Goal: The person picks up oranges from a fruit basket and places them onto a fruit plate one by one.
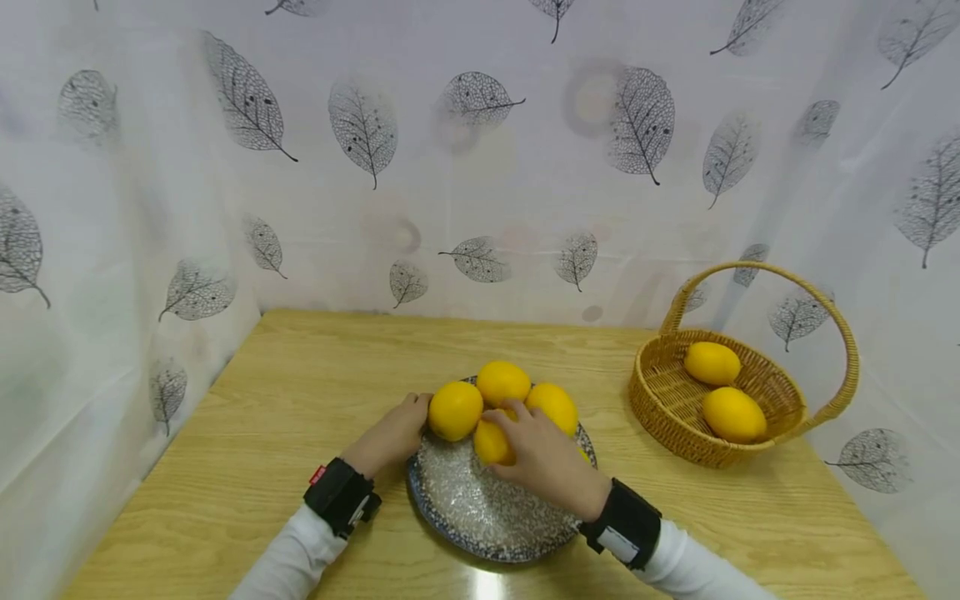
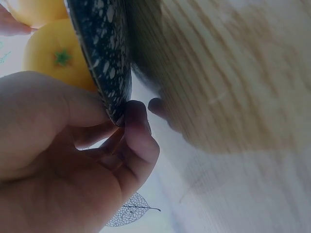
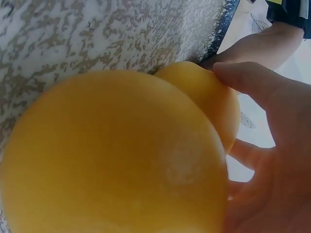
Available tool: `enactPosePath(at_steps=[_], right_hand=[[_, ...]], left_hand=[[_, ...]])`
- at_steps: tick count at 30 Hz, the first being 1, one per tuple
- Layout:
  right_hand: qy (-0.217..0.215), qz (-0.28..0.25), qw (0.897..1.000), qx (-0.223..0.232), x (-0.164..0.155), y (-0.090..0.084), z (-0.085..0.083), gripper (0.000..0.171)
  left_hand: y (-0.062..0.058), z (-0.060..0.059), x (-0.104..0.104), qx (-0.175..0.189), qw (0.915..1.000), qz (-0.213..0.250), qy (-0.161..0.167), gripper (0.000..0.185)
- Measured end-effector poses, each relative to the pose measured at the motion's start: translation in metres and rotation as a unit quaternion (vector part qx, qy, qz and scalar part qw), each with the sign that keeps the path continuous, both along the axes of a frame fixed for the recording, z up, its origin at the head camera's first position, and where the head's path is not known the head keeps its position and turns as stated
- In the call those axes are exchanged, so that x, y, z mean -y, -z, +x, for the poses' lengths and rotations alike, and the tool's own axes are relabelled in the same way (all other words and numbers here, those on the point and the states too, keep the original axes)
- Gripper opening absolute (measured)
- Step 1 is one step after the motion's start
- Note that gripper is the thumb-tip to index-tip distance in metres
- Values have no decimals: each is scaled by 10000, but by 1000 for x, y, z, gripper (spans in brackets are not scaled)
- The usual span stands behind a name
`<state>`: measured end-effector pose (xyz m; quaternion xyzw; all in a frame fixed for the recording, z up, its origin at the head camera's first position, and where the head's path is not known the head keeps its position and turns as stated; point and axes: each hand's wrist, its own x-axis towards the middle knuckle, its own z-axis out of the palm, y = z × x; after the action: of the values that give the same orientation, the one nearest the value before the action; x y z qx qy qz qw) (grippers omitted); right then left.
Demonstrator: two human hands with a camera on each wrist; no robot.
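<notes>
A round speckled plate (image 1: pixel 487 508) with a dark blue rim lies on the table and bears several yellow lemons. My left hand (image 1: pixel 395 435) pinches the plate's rim at its left side; in the left wrist view the fingertips curl under the edge. Over the plate, my right hand (image 1: pixel 543 458) holds a lemon (image 1: pixel 492 442) between thumb and fingers. Around it sit a left lemon (image 1: pixel 455 410), a back lemon (image 1: pixel 502 382) and a right lemon (image 1: pixel 555 406). Another lemon (image 3: pixel 116 160) looms large in the right wrist view, mostly hidden by my right wrist from the head.
To the right on the wooden table (image 1: pixel 330 358) stands a wicker basket (image 1: pixel 675 437) with a tall arched handle. Two lemons (image 1: pixel 735 414) lie in it. A white curtain (image 1: pixel 480 183) with grey leaf prints hangs behind the table and along its sides.
</notes>
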<state>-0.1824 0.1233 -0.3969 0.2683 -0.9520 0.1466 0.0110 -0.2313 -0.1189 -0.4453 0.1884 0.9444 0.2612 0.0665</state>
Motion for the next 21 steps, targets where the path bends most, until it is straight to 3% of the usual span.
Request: enactPosePath(at_steps=[8, 21], right_hand=[[-5, 89, 9993, -371, 0, -5, 2, 59], [32, 68, 9997, -230, -2, -5, 4, 57]], left_hand=[[-2, 1, 0, 59, 9999, 86, -61, 47], [-2, 1, -1, -4, 10000, 41, 5, 47]])
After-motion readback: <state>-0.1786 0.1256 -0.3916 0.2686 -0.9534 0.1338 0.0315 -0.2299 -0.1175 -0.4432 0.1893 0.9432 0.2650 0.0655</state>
